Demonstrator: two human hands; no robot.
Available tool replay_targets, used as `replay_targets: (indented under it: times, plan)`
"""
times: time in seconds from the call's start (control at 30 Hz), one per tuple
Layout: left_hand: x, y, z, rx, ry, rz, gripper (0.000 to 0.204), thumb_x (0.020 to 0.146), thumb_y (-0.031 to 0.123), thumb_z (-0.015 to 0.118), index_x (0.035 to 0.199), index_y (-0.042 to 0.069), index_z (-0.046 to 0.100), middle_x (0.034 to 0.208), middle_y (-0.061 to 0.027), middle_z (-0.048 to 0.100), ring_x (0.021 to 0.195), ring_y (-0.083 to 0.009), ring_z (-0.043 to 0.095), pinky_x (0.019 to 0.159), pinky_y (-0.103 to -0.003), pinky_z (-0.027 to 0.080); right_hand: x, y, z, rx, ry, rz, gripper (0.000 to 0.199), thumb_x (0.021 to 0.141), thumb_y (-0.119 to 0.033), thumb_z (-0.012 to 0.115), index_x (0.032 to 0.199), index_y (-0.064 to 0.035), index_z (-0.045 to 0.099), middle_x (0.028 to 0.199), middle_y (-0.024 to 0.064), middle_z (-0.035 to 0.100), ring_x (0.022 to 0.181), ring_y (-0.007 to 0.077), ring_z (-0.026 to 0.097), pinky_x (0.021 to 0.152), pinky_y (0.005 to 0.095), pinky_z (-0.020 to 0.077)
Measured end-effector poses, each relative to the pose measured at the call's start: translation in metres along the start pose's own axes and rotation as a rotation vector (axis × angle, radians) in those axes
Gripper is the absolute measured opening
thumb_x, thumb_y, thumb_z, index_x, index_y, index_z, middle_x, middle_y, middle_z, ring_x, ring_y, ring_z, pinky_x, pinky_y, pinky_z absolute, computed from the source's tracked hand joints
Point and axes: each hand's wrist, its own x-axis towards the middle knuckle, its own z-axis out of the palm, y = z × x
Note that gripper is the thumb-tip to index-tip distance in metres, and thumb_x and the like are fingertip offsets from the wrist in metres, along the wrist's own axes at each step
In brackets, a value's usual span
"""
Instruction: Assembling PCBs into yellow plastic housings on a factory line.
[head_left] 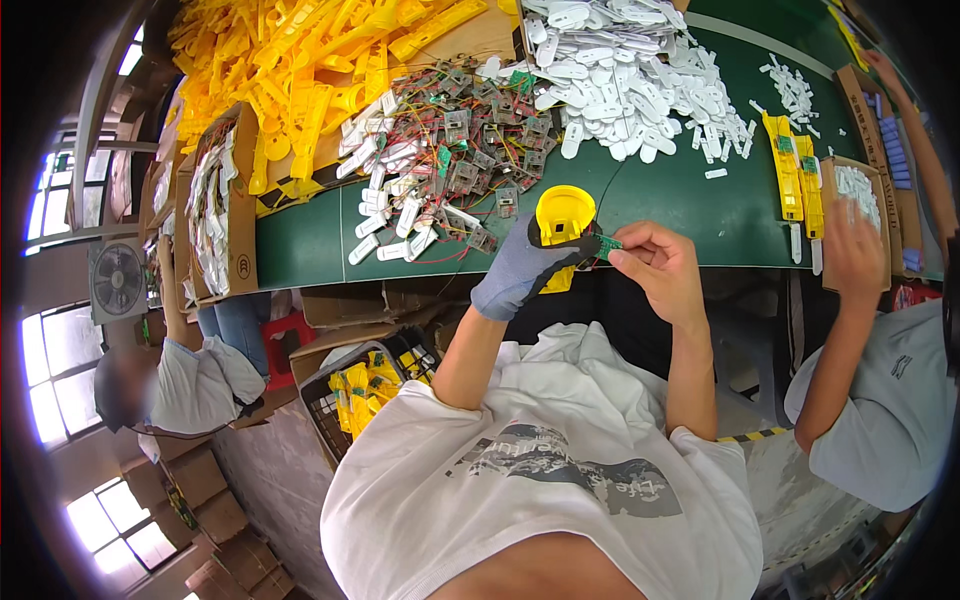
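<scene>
My left hand (512,272), in a grey-blue glove with dark fingers, is wrapped round a yellow plastic housing (565,208). The housing has a round cupped end facing up, and its lower part hangs below my fingers. Bare and close beside it, my right hand (662,272) pinches a small green circuit board (606,246) between thumb and fingertips. This board sits right at the housing's side, by my left fingertips; whether it is attached cannot be made out. Just beyond my left hand lies a heap of wired clear-and-metal parts (470,135) with red wires.
Yellow housings (285,70) and white plastic covers (620,85) are heaped on the green table (690,205). A carton (240,215) stands left. A crate (318,400) of yellow parts is low left. Co-workers sit on both sides; one's hand (855,255) is by a box (885,225) at right.
</scene>
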Motion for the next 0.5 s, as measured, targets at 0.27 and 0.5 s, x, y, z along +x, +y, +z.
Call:
replay_targets:
  times: [0.27,0.5]
  plan:
    - [-0.015,0.014,0.009,0.065,0.044,0.036,0.03,0.073,0.009,0.071,0.1,0.0,0.061,0.087,-0.0053,0.065,0.076,-0.0105,0.059,0.07,-0.026,0.048,-0.003,-0.011,-0.006,-0.074,0.022,0.168,0.014,0.075,0.007,0.068,0.089,0.0062,0.065,0.082,0.0082,0.065,0.075,0.0109,0.062,0.071,0.0216,0.0504]
    - [-0.026,0.019,0.016,0.433,0.105,0.279,0.029,0.077,0.013,0.068,0.101,0.0,0.058,0.08,-0.0071,0.063,0.071,-0.0144,0.058,0.065,-0.028,0.047,-0.005,-0.008,-0.01,-0.12,-0.021,0.08,0.015,0.074,0.009,0.067,0.088,0.0064,0.066,0.081,0.0064,0.064,0.071,0.0092,0.059,0.067,0.0208,0.0478]
